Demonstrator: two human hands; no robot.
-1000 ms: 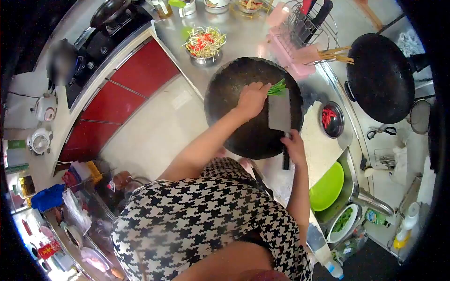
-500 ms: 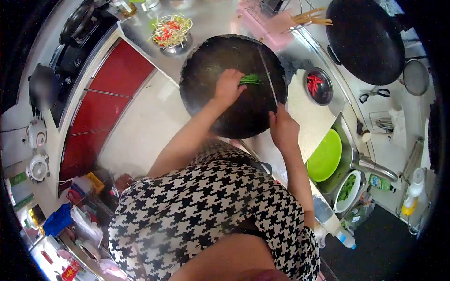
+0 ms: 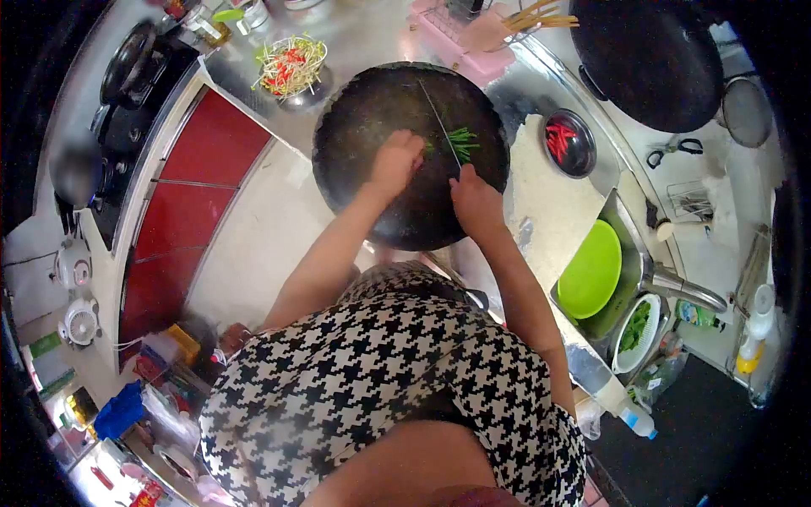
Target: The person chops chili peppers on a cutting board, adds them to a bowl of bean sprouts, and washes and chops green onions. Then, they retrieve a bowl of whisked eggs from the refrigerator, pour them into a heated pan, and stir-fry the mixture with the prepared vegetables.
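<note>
Two hands work on a big round dark cutting board that lies on the counter. The left hand is curled and presses down one end of a small bunch of green stalks in the middle of the board. The right hand is closed tight around the handle of a knife. Its thin blade stands on edge, right in the green stalks. Some green stalks lie fanned out on the far side of the blade. I think the cutting is partly done, with just a little bit left by the fingers. A bowl of sprouts and a small bowl of red peppers sit near the board.
</note>
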